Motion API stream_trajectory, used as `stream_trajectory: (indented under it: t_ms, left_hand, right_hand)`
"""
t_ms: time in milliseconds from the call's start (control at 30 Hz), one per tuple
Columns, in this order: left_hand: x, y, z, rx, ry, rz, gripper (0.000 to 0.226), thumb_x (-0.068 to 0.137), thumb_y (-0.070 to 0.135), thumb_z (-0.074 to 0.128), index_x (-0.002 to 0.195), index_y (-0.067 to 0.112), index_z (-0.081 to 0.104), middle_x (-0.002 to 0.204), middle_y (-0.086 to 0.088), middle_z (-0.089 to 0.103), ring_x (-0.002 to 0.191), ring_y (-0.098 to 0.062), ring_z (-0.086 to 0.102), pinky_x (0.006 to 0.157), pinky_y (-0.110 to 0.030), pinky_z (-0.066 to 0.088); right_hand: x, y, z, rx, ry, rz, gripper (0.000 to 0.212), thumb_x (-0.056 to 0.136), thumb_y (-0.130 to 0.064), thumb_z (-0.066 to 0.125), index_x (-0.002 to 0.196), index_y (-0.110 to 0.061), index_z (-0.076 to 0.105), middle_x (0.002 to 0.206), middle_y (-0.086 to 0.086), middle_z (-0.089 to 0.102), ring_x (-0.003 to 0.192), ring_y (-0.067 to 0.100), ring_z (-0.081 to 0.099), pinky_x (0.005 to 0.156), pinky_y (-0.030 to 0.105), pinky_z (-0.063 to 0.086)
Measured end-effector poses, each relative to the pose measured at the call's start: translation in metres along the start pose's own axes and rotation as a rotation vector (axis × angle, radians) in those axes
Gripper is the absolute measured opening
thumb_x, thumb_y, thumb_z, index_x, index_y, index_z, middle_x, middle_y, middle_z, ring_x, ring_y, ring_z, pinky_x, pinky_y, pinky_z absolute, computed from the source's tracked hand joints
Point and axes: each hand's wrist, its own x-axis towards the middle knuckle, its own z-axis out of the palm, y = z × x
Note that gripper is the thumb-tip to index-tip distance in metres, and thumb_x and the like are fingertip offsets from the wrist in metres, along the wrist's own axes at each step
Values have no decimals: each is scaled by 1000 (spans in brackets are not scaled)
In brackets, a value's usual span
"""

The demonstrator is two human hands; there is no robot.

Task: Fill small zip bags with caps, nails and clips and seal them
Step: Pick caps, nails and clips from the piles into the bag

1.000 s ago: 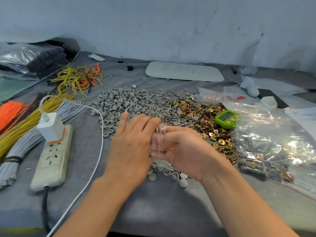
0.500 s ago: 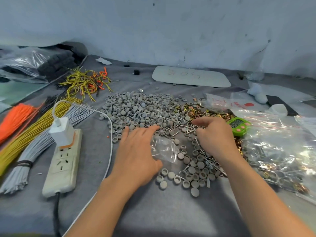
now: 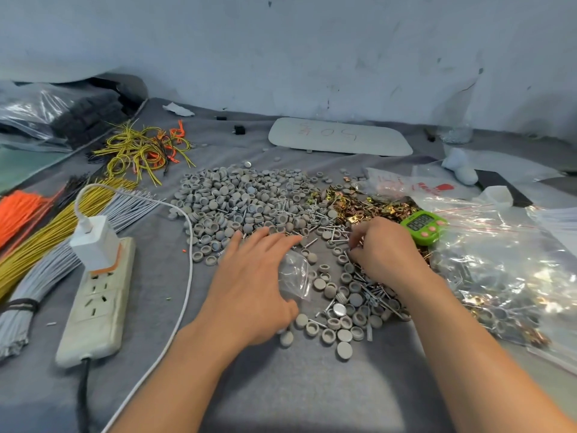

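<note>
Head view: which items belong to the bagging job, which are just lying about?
Job: small zip bag, grey caps, nails, gold clips, left hand, right hand.
Lying about: power strip, white charger, wire bundles, green timer, white board.

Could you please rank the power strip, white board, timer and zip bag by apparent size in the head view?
Power strip, though nearest.
White board.
Timer and zip bag: alike; the left hand hides part of the bag.

left hand on zip bag; right hand among nails
</note>
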Motion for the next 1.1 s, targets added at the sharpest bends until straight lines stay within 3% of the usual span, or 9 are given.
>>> stream_trajectory:
  t_ms: [100, 233, 400, 567, 667, 800, 867, 933, 1100]
  left_hand:
    - [-1, 4, -2, -20, -4, 13, 98, 75, 45, 66, 156, 47, 12, 165, 20, 21, 155, -5, 5, 123, -35, -14]
    - [0, 12, -6, -93, -4, 18, 103, 58, 28, 56, 153, 49, 21, 162, 23, 26, 153, 0, 6, 122, -32, -16]
    - [3, 14, -5, -82, 10, -16, 103, 54, 30, 53, 153, 45, 28, 159, 21, 33, 152, -3, 13, 123, -32, -15]
    - [6, 15, -3, -75, -38, -62, 104, 54, 30, 52, 154, 44, 30, 154, 19, 40, 149, -5, 24, 125, -35, -10]
    - [8, 14, -2, -107, -57, -92, 102, 54, 27, 53, 152, 44, 32, 147, 18, 47, 143, -7, 33, 129, -40, 0]
    - [10, 7, 4, -71, -55, -94, 88, 76, 43, 66, 156, 40, 28, 155, 15, 41, 144, -11, 34, 125, -37, 18]
    - [12, 6, 5, -44, -64, -100, 92, 76, 52, 68, 157, 39, 26, 156, 14, 41, 143, -13, 36, 122, -37, 22]
    - [13, 7, 4, -53, -46, -115, 93, 75, 53, 72, 156, 40, 28, 151, 14, 47, 138, -15, 41, 119, -37, 24]
    - [13, 10, 5, -121, 8, -148, 82, 77, 48, 75, 150, 43, 38, 134, 13, 56, 124, -15, 45, 111, -36, 32]
  right_hand:
    - [-6, 6, -3, 9, -17, 5, 26, 92, -27, 76, 71, -32, 61, 81, -5, 67, 87, 24, 68, 91, 45, 57]
    - [-12, 10, -9, -14, -18, -3, 28, 91, -8, 69, 86, -36, 64, 92, -2, 71, 93, 24, 68, 92, 44, 57]
    - [-12, 15, -11, 56, -26, 59, 35, 90, 0, 67, 97, -33, 76, 100, 0, 74, 85, 22, 70, 83, 40, 63]
    - [-17, 23, -15, 79, -44, 69, 53, 82, 14, 60, 103, -31, 79, 112, 2, 73, 95, 23, 69, 88, 38, 62]
    - [-19, 34, -13, 91, 25, 42, 47, 83, 11, 64, 97, -31, 79, 106, 0, 76, 92, 20, 69, 83, 34, 61]
    - [-23, 40, -11, 413, 153, 13, 29, 95, -7, 67, 89, -33, 78, 80, -16, 74, 66, 5, 67, 58, 13, 50]
    - [-28, 39, -12, 612, 123, -1, 25, 97, -8, 68, 86, -27, 79, 70, -10, 76, 65, 9, 73, 60, 18, 59]
    - [-34, 37, -12, 852, 22, 23, 22, 98, -4, 65, 89, -17, 79, 75, 1, 79, 68, 15, 76, 64, 24, 62]
    - [-44, 32, -17, 1114, -147, 45, 9, 96, -3, 69, 93, -4, 78, 80, 13, 78, 62, 14, 70, 57, 20, 56]
